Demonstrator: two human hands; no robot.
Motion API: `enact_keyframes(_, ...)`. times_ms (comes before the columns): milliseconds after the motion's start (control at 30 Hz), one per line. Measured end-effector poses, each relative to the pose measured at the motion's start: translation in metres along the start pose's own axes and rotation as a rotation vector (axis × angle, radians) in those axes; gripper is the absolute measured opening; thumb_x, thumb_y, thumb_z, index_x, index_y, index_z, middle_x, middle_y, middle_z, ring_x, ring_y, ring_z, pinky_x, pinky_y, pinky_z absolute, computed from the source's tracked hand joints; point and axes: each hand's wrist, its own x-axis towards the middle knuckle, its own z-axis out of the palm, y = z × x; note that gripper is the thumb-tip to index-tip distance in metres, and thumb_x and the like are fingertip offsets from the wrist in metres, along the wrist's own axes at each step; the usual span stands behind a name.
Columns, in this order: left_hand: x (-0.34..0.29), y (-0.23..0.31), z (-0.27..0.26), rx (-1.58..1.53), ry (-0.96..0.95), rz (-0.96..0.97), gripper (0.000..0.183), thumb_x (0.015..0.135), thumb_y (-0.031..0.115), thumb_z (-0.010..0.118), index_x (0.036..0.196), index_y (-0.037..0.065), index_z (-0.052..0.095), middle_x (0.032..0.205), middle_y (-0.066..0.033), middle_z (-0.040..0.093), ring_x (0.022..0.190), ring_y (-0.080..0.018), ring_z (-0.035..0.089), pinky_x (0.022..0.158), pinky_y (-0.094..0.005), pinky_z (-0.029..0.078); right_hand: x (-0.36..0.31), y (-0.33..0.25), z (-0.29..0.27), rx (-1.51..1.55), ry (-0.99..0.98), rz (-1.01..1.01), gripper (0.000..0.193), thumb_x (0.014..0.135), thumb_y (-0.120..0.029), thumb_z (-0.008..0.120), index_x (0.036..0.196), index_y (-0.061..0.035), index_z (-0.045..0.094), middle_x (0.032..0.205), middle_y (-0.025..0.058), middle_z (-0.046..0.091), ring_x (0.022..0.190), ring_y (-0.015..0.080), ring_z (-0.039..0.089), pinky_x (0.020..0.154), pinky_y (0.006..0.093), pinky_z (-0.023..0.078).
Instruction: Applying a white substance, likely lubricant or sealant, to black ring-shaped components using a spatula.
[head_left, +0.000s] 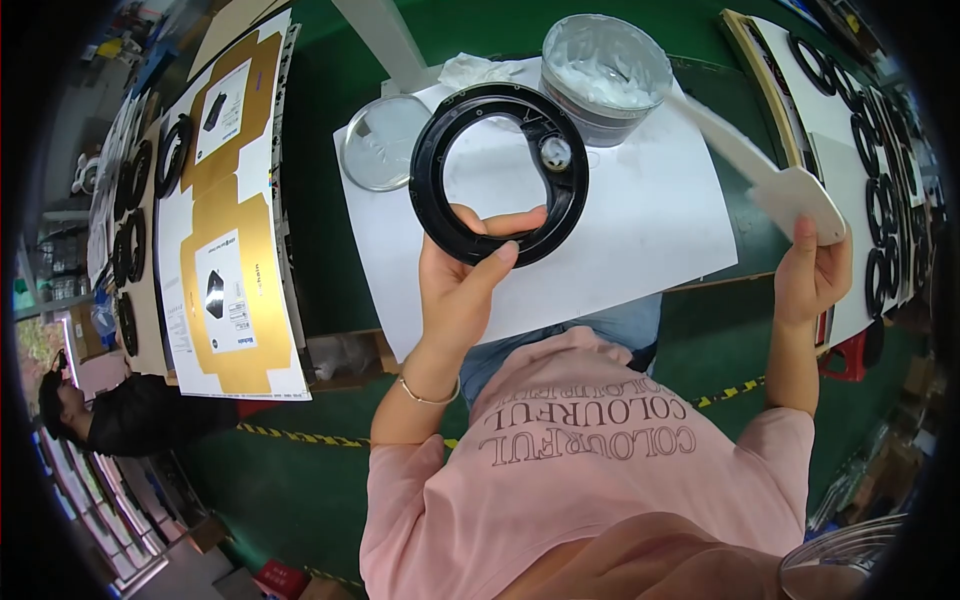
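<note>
Factory assembly floor: green workbench [330,150] stacked with flat printed carton blanks [235,215] on the left, rows of black rings [880,200] far right, hazard-striped tape [300,437] on green floor (another worker [120,415] near left).

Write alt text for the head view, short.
A person's left hand holds up a black plastic ring over a white sheet on a green table, while the right hand grips a white spatula. An open tub of white paste and its lid sit beyond.

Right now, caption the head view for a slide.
Left hand holds a black ring; right hand holds a white spatula.
</note>
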Motion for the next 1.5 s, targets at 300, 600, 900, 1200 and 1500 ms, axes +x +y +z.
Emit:
enact_keyframes(300,-0.006,0.002,0.006,0.27,-0.071,0.16,0.026,0.082,-0.011,0.044,0.095,0.007,0.031,0.106,-0.0283,0.055,0.107,-0.0262,0.052,0.085,-0.0268,0.041,0.015,-0.038,0.015,0.137,-0.31,0.232,0.022,0.086,-0.002,0.051,0.105,0.0073,0.049,0.094,0.0099,0.056,0.083,0.0132,0.053,0.075,0.0242,0.042)
enact_keyframes(600,-0.006,0.004,0.003,0.227,-0.049,0.071,0.027,0.08,-0.01,0.045,0.096,0.008,0.031,0.102,-0.0272,0.057,0.1,-0.0215,0.056,0.077,-0.0205,0.044,0.037,-0.026,0.02,0.144,-0.466,-0.235,0.016,0.082,0.008,0.043,0.096,0.005,0.049,0.091,0.0256,0.061,0.086,0.0342,0.062,0.077,0.0378,0.049)
enact_keyframes(900,-0.007,0.007,0.007,0.163,-0.064,0.077,0.028,0.08,-0.01,0.045,0.097,0.008,0.031,0.102,-0.0275,0.057,0.104,-0.026,0.055,0.082,-0.0242,0.043,0.041,-0.027,0.024,0.156,-0.496,-0.306,0.022,0.075,0.013,0.044,0.094,0.0046,0.051,0.09,0.0241,0.061,0.084,0.0349,0.062,0.075,0.0379,0.049)
enact_keyframes(1200,-0.005,0.002,0.009,0.23,-0.109,0.139,0.029,0.08,-0.013,0.043,0.097,0.007,0.03,0.102,-0.0277,0.056,0.108,-0.0326,0.051,0.093,-0.0365,0.039,0.035,-0.031,0.019,0.013,-0.513,-0.263,0.018,0.076,0.01,0.05,0.092,0.0047,0.055,0.087,0.0201,0.063,0.075,0.0281,0.063,0.065,0.029,0.05)
enact_keyframes(1500,-0.003,-0.007,0.01,0.455,-0.157,0.258,0.028,0.08,-0.013,0.044,0.097,0.005,0.03,0.101,-0.0247,0.058,0.108,-0.0329,0.051,0.094,-0.0392,0.036,0.002,-0.018,0.029,0.229,-0.41,0.343,0.02,0.086,-0.006,0.053,0.102,0.0059,0.052,0.09,0.0074,0.059,0.078,0.0094,0.056,0.068,0.0207,0.045)
